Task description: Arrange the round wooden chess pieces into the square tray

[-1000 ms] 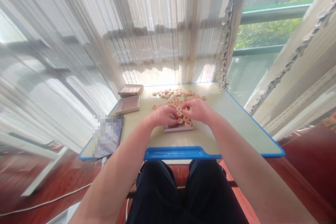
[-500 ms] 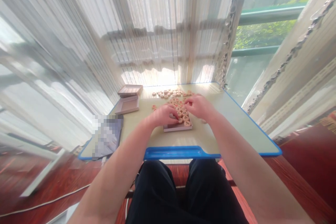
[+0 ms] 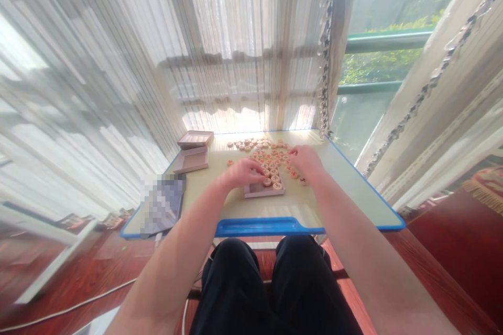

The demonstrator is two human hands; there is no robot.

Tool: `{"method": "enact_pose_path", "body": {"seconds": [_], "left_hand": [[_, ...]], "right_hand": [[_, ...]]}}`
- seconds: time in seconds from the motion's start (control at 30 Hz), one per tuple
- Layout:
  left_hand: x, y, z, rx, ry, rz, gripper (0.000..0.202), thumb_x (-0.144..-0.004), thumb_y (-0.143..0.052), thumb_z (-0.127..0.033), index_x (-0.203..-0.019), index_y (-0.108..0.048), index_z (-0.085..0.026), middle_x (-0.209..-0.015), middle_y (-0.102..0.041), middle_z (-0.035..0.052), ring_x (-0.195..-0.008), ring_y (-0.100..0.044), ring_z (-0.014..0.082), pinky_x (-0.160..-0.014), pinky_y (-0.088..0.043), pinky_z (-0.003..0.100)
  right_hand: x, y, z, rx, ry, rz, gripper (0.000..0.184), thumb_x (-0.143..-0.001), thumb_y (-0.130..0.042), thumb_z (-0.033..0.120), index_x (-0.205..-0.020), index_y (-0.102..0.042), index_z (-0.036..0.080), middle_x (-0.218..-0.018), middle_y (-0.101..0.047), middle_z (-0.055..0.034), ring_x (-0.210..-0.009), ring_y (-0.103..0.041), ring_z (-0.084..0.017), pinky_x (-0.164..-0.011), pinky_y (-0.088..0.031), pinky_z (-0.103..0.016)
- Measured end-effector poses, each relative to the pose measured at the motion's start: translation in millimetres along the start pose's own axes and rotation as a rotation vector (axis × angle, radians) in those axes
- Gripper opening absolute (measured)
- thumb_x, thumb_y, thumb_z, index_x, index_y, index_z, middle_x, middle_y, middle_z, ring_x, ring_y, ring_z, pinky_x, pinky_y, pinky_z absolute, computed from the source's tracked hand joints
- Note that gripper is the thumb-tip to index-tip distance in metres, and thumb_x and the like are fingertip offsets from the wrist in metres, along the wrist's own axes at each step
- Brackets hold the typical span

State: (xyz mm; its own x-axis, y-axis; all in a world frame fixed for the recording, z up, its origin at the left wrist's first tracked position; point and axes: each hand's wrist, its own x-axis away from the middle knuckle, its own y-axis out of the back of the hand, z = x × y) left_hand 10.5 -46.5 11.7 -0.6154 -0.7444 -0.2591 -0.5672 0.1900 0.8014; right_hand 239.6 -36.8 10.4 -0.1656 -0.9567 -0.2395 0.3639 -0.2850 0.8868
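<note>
A shallow open box [image 3: 264, 193] near the front of the table holds rows of round wooden xiangqi pieces marked with black characters. My left hand [image 3: 244, 171] reaches over its left side, thumb and fingers closed at the edge of one piece [image 3: 266, 182] in the front of the box. To the right and farther back, my right hand [image 3: 308, 159] hovers low by the loose red-marked pieces, fingertips bent together; whatever they pinch is hidden. Beside that hand lie a red-marked piece [image 3: 294, 174] and a black-marked piece [image 3: 302, 181] on the tabletop.
More loose pieces [image 3: 257, 143] are spread along the back of the table [image 3: 349, 193]. Two shallow box parts [image 3: 191, 159] sit at the back left, one behind the other. A dark flat item [image 3: 171, 201], partly blurred out, lies at the left edge. Curtains hang behind.
My right hand has shifted from above the box to the loose pieces on its right, uncovering some of them. The left hand stays at the box. The view has tilted slightly.
</note>
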Motion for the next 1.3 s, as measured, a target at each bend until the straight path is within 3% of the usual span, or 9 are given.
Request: {"method": "enact_pose_path", "body": {"seconds": [0.13, 0.27, 0.43, 0.63, 0.8, 1.0, 1.1, 1.3], "left_hand": [[-3.9, 1.7, 11.2, -0.094, 0.101, -0.233, 0.025, -0.077, -0.056, -0.036, -0.079, -0.072, -0.017, -0.084, -0.067, 0.004, -0.078, -0.061, 0.016, -0.076, -0.048, 0.026], [-7.8, 0.7, 32.3, -0.244, 0.215, -0.398, 0.031, -0.08, -0.05, -0.032, -0.1, -0.068, -0.018, -0.103, -0.067, 0.0069, -0.102, -0.057, 0.0206, -0.095, -0.041, 0.032], [-14.0, -3.9, 49.5, -0.273, 0.431, -0.314, 0.045, -0.087, -0.038, -0.037, -0.12, -0.057, -0.013, -0.124, -0.058, 0.0134, -0.121, -0.048, 0.026, -0.105, -0.031, 0.04], [-18.1, -5.8, 53.1, -0.044, 0.443, -0.362, 0.039, -0.089, -0.034, -0.035, -0.109, -0.061, -0.014, -0.116, -0.062, 0.0126, -0.111, -0.055, 0.0239, -0.097, -0.039, 0.036], [-15.3, -4.5, 53.4, -0.003, 0.477, -0.378, 0.036, -0.087, -0.037, -0.036, -0.107, -0.061, -0.017, -0.11, -0.065, 0.0093, -0.102, -0.059, 0.0228, -0.088, -0.045, 0.034], [-13.8, -3.5, 49.7, 0.042, 0.505, -0.393, 0.035, -0.085, -0.042, -0.036, -0.107, -0.061, -0.017, -0.103, -0.067, 0.0086, -0.096, -0.061, 0.0224, -0.082, -0.047, 0.032], [-13.4, -3.1, 48.8, 0.018, 0.511, -0.389, 0.036, -0.085, -0.04, -0.034, -0.107, -0.061, -0.016, -0.105, -0.066, 0.0098, -0.097, -0.06, 0.0228, -0.085, -0.046, 0.034], [-12.4, -2.8, 48.4, -0.153, 0.435, -0.335, 0.038, -0.086, -0.037, -0.031, -0.109, -0.062, -0.013, -0.114, -0.063, 0.013, -0.109, -0.055, 0.0246, -0.096, -0.04, 0.036]], "right_hand": [[-9.4, -8.0, -9.2, -0.031, 0.011, -0.103, 0.039, -0.078, -0.046, 0.018, -0.112, -0.063, 0.012, -0.121, -0.056, -0.0146, -0.11, -0.052, -0.024, -0.095, -0.038, -0.031], [-17.9, -21.9, -14.4, -0.069, 0.115, -0.011, 0.041, -0.086, -0.038, 0.022, -0.121, -0.055, 0.011, -0.131, -0.051, -0.0139, -0.125, -0.041, -0.021, -0.104, -0.031, -0.03], [-20.9, -32.3, -12.7, -0.049, 0.204, 0.084, 0.034, -0.087, -0.037, 0.023, -0.112, -0.059, 0.014, -0.119, -0.058, -0.0129, -0.116, -0.049, -0.02, -0.098, -0.037, -0.035], [-21.1, -28.5, -10.8, -0.055, 0.18, 0.038, 0.037, -0.085, -0.039, 0.02, -0.113, -0.061, 0.012, -0.12, -0.058, -0.0133, -0.114, -0.05, -0.02, -0.1, -0.035, -0.032], [-22.7, -28.1, -13.9, -0.013, 0.176, -0.033, 0.038, -0.085, -0.039, 0.024, -0.114, -0.063, 0.016, -0.123, -0.057, -0.0099, -0.115, -0.048, -0.023, -0.101, -0.033, -0.034], [-20.9, -23.9, -11.4, -0.001, 0.122, 0.042, 0.039, -0.087, -0.032, 0.021, -0.105, -0.067, 0.016, -0.113, -0.064, -0.0104, -0.104, -0.056, -0.021, -0.089, -0.04, -0.03], [-19.4, -22.0, -9.2, 0.002, 0.09, 0.045, 0.036, -0.084, -0.036, 0.019, -0.096, -0.07, 0.016, -0.103, -0.068, -0.0102, -0.094, -0.06, -0.02, -0.081, -0.043, -0.028], [-19.3, -21.3, -8.5, -0.034, 0.038, 0.02, 0.036, -0.074, -0.046, 0.012, -0.101, -0.069, 0.016, -0.113, -0.064, -0.0104, -0.099, -0.06, -0.02, -0.083, -0.043, -0.025]]}}
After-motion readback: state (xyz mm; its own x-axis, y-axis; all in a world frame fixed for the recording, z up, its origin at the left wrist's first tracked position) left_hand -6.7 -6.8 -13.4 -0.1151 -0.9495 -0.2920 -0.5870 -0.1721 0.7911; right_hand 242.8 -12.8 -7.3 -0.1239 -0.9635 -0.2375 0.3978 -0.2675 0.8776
